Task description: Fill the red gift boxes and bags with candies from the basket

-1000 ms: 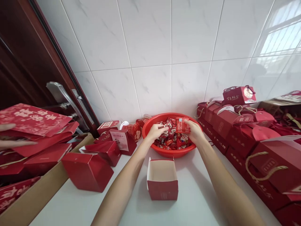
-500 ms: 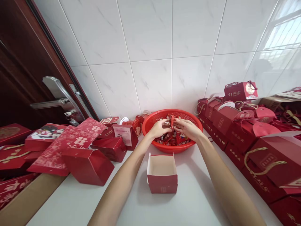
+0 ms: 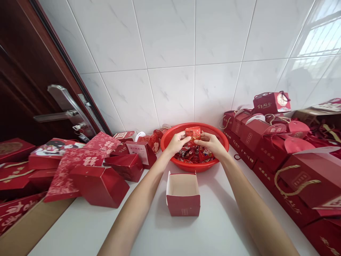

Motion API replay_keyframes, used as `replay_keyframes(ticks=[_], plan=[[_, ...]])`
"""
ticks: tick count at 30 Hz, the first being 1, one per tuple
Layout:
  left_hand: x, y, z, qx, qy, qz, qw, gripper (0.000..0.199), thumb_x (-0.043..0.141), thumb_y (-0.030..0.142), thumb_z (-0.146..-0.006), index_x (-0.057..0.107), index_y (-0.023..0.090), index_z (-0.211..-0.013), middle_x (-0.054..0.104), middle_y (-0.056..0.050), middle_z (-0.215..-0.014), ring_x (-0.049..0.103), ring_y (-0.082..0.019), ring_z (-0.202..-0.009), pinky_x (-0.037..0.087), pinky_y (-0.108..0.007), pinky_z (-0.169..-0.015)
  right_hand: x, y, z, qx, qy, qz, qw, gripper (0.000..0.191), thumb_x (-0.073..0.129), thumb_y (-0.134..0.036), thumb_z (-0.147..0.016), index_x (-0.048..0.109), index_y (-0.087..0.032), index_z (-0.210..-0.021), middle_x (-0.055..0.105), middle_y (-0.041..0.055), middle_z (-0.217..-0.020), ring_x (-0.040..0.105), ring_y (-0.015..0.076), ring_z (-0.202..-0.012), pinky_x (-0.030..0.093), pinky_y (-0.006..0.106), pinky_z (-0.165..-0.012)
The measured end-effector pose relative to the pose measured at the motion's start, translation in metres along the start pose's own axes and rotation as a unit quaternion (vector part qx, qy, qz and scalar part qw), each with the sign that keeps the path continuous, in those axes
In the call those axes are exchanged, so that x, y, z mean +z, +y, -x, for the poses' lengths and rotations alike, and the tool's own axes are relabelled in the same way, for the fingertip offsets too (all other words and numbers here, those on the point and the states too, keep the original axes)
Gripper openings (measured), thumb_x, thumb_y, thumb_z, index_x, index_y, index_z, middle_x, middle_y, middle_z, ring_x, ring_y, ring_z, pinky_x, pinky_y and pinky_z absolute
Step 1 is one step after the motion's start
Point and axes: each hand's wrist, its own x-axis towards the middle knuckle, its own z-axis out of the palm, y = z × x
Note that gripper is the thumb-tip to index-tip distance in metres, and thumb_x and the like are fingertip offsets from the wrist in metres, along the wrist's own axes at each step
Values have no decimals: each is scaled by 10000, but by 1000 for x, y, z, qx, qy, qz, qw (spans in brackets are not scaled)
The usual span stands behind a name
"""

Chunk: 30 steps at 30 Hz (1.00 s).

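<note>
Between them, my left hand (image 3: pixel 178 143) and my right hand (image 3: pixel 211 142) hold a shiny red candy packet (image 3: pixel 193 133) by its two sides, its printed face turned towards me. Both hands are closed in a pinch over the red plastic basket (image 3: pixel 170 132). Under the packet, the basket is filled with wrapped candies (image 3: pixel 193 155), mostly red and dark. In front of the basket, nearer to me, stands a small red box (image 3: pixel 183 206) with its top open and a pale inside.
Folded red gift boxes with rope handles (image 3: pixel 298 174) are lined up and stacked along the right. More red boxes (image 3: pixel 99 185) and a patterned red bag (image 3: pixel 71 170) lie at left, beside a door with a metal handle (image 3: pixel 57 115). A tiled wall (image 3: pixel 170 53) rises behind.
The packet was edge-on low between my fingers; now it is raised and turned flat to face me. My hands have spread slightly to its sides. The patterned bag at left looks shifted.
</note>
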Motion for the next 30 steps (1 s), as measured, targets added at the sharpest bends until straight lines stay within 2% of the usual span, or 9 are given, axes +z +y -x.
replay_keyframes(ticks=[3,6,9,12,14,17,19,25,30], plan=[[1,0,0,-9,-14,21,1000,427,758,402,-738,690,113,-1045,726,-126,-1104,668,-264,-1028,502,-395,-937,1,2,-1,-22,4,-21,1000,356,885,-373,-544,675,-177,-753,732,37,-779,658,171,-691,520,271,-618],[1,-5,-2,-42,37,15,998,387,736,322,-766,685,124,-1095,720,-121,-1136,664,-256,-1062,512,-384,-934,0,1,-3,-33,69,-63,995,344,868,-378,-543,631,-188,-704,721,26,-744,658,167,-684,525,271,-626],[0,-11,-5,-65,73,-8,995,280,673,238,-803,704,130,-1060,732,-114,-1112,678,-240,-1038,523,-370,-922,-2,-1,-4,-9,132,-106,986,302,837,-343,-556,614,-193,-696,708,19,-737,654,168,-685,514,259,-584],[0,-16,-7,-86,41,-91,991,184,649,145,-773,742,146,-930,756,-95,-1051,688,-238,-1011,519,-353,-931,-5,-3,-5,18,158,-141,977,256,804,-280,-558,590,-196,-671,685,9,-718,641,160,-672,503,252,-551],[1,-18,-8,-108,15,-176,978,213,637,84,-735,757,178,-883,768,-68,-1017,687,-238,-1024,507,-328,-944,-7,-3,-6,23,164,-157,974,243,785,-253,-556,576,-199,-666,666,-2,-698,631,155,-665,502,251,-544],[-1,-22,-10,-143,21,-270,952,299,620,22,-667,759,200,-862,772,-72,-999,680,-265,-1055,491,-312,-934,-9,-3,-7,24,186,-186,965,222,749,-235,-546,560,-201,-658,652,-13,-690,623,145,-659,510,249,-549],[-3,-25,-14,-159,33,-291,943,294,614,16,-634,751,196,-822,770,-94,-978,678,-293,-1050,490,-322,-910,-9,-3,-7,28,201,-203,958,205,721,-226,-531,551,-202,-642,649,-18,-683,618,138,-645,512,242,-542],[-17,-37,-31,-194,1,-299,934,169,671,41,-548,668,209,-562,737,-67,-719,702,-287,-868,500,-295,-798,-8,-4,-7,23,184,-211,960,221,724,-211,-486,569,-206,-643,641,-36,-668,601,118,-608,490,216,-517],[-26,-40,-34,-223,-50,-287,930,317,810,96,-363,686,221,-626,710,28,-647,638,-179,-586,464,-220,-569,-7,-2,-7,21,165,-202,965,240,743,-223,-483,587,-202,-664,665,-15,-691,631,143,-639,488,234,-536]])
